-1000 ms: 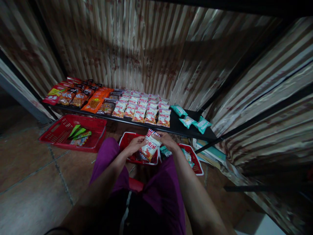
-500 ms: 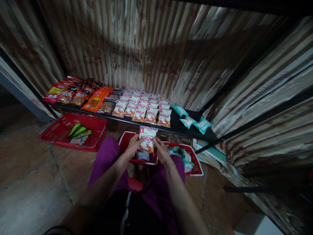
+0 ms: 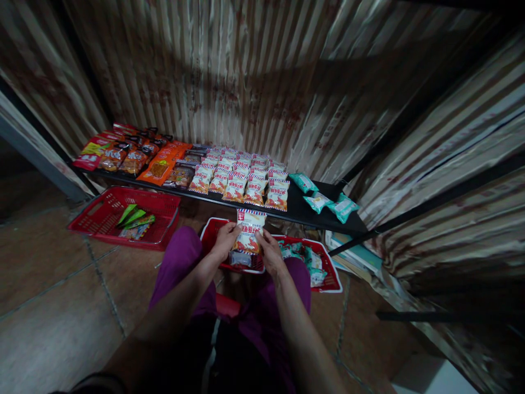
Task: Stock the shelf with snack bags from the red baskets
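Between my two hands is a white and orange snack bag [image 3: 251, 232] with a striped top edge, held upright over the middle red basket [image 3: 209, 232]. My left hand [image 3: 226, 239] grips its left side and my right hand [image 3: 270, 250] its right side, thumbs on the front. Just beyond, rows of matching snack bags [image 3: 235, 187] lie on the black shelf [image 3: 301, 214]. Below the held bag, a dark clear-wrapped packet [image 3: 241, 259] shows in the basket, partly covered.
Left on the shelf are orange and red snack bags [image 3: 162, 164]; right, a few teal packets [image 3: 318, 202]. A red basket [image 3: 94, 232] with green packets [image 3: 132, 216] stands left. Another basket [image 3: 334, 279] with teal packets is at right, near flat books or boxes [image 3: 361, 257].
The held snack bag has risen slightly and tilted a little between my hands, which keep nearly the same place. The view has shifted slightly. The shelf rows look the same.
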`<control>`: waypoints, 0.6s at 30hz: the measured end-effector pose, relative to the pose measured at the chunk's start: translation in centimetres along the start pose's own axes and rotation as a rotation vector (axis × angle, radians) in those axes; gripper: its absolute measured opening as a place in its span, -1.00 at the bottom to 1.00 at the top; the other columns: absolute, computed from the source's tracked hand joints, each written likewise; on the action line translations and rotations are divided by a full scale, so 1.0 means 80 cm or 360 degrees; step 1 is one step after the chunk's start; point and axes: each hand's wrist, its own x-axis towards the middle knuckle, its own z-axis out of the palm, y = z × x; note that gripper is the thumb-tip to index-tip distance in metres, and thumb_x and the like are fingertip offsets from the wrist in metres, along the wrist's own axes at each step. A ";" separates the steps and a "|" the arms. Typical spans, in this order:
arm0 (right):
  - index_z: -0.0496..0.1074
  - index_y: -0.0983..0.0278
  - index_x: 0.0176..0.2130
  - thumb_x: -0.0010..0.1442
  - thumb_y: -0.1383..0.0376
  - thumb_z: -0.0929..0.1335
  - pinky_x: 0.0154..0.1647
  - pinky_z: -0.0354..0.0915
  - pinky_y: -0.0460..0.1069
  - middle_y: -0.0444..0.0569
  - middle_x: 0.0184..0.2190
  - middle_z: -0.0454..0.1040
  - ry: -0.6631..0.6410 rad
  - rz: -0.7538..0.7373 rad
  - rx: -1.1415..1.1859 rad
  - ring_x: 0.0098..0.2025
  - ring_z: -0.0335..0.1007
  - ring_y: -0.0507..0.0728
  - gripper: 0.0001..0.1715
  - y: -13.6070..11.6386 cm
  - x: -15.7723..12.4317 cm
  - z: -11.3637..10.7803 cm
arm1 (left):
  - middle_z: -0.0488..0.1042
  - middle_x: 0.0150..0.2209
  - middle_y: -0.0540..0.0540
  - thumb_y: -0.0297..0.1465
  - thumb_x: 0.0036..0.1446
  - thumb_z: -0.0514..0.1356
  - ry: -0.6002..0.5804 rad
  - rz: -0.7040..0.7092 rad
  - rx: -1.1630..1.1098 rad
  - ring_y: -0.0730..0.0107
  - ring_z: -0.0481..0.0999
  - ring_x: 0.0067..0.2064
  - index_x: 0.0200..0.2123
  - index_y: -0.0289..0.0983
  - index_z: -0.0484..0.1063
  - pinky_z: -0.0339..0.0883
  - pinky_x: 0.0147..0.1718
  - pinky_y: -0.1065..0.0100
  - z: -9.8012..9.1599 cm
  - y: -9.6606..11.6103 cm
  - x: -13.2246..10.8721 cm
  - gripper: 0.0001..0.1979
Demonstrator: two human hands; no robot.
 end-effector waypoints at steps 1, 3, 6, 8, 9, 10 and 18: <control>0.47 0.18 -0.17 -0.17 0.14 0.52 -0.29 0.46 0.04 -0.11 -0.36 0.59 0.0015 -0.0010 0.0005 -0.33 0.53 0.17 -0.49 0.001 0.001 -0.001 | 0.47 -0.50 -0.01 -0.24 -0.15 0.32 0.0017 0.0006 0.0003 0.46 0.41 -0.47 -0.50 -0.29 0.43 0.28 -0.45 0.43 -0.001 0.000 0.001 -0.76; 0.47 0.19 -0.18 -0.16 0.14 0.52 -0.30 0.46 0.04 -0.11 -0.37 0.59 0.0047 -0.0028 0.0017 -0.33 0.53 0.17 -0.51 0.004 0.002 -0.002 | 0.47 -0.49 0.00 -0.26 -0.12 0.30 0.0041 0.0004 0.0008 0.47 0.41 -0.45 -0.49 -0.28 0.44 0.27 -0.43 0.45 -0.003 0.000 0.001 -0.79; 0.47 0.19 -0.19 -0.17 0.15 0.52 -0.29 0.46 0.04 -0.12 -0.36 0.59 0.0089 -0.0035 0.0006 -0.33 0.53 0.16 -0.52 0.008 0.005 -0.006 | 0.49 -0.46 -0.03 -0.25 -0.10 0.30 0.0020 -0.0034 0.0021 0.45 0.43 -0.42 -0.45 -0.28 0.46 0.27 -0.42 0.44 -0.006 0.002 -0.002 -0.78; 0.47 0.19 -0.19 -0.17 0.15 0.52 -0.29 0.46 0.04 -0.12 -0.35 0.59 0.0095 -0.0033 -0.0009 -0.34 0.53 0.16 -0.51 0.010 0.007 -0.008 | 0.51 -0.44 -0.05 -0.22 -0.12 0.31 -0.0014 -0.0061 0.0028 0.43 0.44 -0.41 -0.44 -0.29 0.46 0.27 -0.42 0.44 -0.006 0.005 -0.006 -0.75; 0.47 0.19 -0.18 -0.17 0.15 0.52 -0.29 0.46 0.05 -0.12 -0.35 0.59 0.0092 -0.0032 -0.0014 -0.34 0.53 0.16 -0.50 0.010 0.007 -0.009 | 0.52 -0.42 -0.06 -0.21 -0.14 0.32 -0.0025 -0.0066 0.0029 0.42 0.45 -0.39 -0.43 -0.28 0.47 0.28 -0.40 0.43 -0.006 0.007 -0.007 -0.73; 0.47 0.19 -0.17 -0.17 0.15 0.52 -0.29 0.46 0.05 -0.12 -0.35 0.59 0.0084 -0.0028 -0.0021 -0.34 0.53 0.16 -0.49 0.010 0.007 -0.009 | 0.53 -0.40 -0.07 -0.20 -0.15 0.33 -0.0032 -0.0063 0.0028 0.41 0.46 -0.37 -0.42 -0.28 0.47 0.29 -0.38 0.43 -0.005 0.009 -0.008 -0.71; 0.47 0.18 -0.15 -0.16 0.18 0.52 -0.27 0.45 0.02 -0.12 -0.34 0.59 -0.0044 -0.0007 -0.0112 -0.28 0.53 0.17 -0.49 0.006 -0.004 -0.004 | 0.55 -0.27 -0.14 -0.21 -0.13 0.33 -0.0029 0.0101 -0.0014 0.32 0.50 -0.24 -0.36 -0.28 0.45 0.33 -0.26 0.37 0.000 0.009 0.007 -0.70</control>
